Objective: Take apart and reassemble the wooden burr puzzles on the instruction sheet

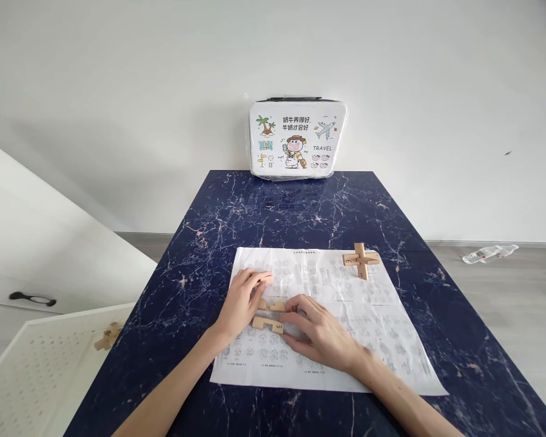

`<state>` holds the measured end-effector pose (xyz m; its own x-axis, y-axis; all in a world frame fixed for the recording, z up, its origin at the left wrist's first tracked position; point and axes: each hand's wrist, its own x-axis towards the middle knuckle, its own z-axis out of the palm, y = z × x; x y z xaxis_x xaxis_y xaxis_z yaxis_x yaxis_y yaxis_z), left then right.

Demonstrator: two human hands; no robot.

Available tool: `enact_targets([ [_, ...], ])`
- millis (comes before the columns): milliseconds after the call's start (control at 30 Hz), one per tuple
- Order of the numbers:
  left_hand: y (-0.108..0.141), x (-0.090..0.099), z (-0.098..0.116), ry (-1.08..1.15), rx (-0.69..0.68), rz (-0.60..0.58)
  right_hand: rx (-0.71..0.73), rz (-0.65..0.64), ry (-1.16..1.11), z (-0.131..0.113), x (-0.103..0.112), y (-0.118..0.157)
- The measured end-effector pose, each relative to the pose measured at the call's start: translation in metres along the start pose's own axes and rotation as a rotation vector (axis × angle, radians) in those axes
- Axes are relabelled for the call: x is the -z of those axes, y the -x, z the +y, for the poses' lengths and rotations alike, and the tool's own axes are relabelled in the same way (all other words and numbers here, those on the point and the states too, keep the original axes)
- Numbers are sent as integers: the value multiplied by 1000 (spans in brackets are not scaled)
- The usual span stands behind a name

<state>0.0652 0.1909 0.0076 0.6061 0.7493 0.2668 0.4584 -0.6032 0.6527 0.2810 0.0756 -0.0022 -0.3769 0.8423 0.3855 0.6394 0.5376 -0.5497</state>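
Observation:
My left hand (243, 297) is closed in a pinch over the left part of a printed paper sheet (341, 370). A small wooden puzzle piece (269, 280) shows at its fingertips, mostly covered by the fingers. Below it, a notched wooden piece (277, 305) lies on the sheet close to both hands. Nearer to me is another notched piece (267, 325) marked "3". Its right end sits between the index finger and thumb of my right hand (316, 331), whose fingers are bent around that end.
An assembled wooden cross puzzle (361, 261) stands on the sheet's far right corner. A white printed case (298, 139) leans at the back of the dark blue marbled table (264, 212). At lower left, a white perforated basket (40, 358) holds a wooden puzzle (108, 337). A clear plastic package (489, 254) lies on the floor.

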Motion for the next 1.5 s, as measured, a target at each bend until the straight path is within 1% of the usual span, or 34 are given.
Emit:
enact_targets([
  [67,0,0,1,-36,-16,22,-14,-1,32,-1,-1,-1],
  [167,-1,3,3,-104,-72,92,-41,14,78,0,-1,-1],
  [200,-1,5,3,-122,-110,97,-45,28,82,0,-1,-1],
  [267,-2,11,2,-148,-207,51,-57,64,54,2,-1,0],
  [333,-4,18,-1,-171,-298,-25,-73,98,-26,2,1,1],
  [433,-5,27,-5,-206,-374,-77,-133,154,-197,3,5,1],
  [500,-5,30,-6,-216,-395,-99,-211,199,-308,3,8,0],
  [633,-5,31,-4,-224,-408,-146,-418,284,-506,7,13,-1],
  [767,-4,30,-4,-224,-430,-160,-567,339,-684,12,15,-1],
  [900,-3,27,-5,-160,-461,-128,-607,374,-797,14,18,-2],
  [967,0,25,-4,-60,-415,-94,-596,379,-841,15,18,-3],
  [1000,1,24,-3,3,-364,-80,-588,376,-863,15,19,-3],
  [1100,5,20,6,213,-147,-80,-560,354,-954,16,19,-2],
  [1167,7,15,15,360,-10,-135,-548,340,-1038,15,19,-2],
  [1233,8,10,25,488,95,-217,-537,321,-1130,15,20,-2],
  [1367,11,-3,37,640,226,-276,-508,285,-1228,15,18,-2],
  [1500,12,-7,36,801,277,-344,-523,283,-1185,16,15,-2],
])
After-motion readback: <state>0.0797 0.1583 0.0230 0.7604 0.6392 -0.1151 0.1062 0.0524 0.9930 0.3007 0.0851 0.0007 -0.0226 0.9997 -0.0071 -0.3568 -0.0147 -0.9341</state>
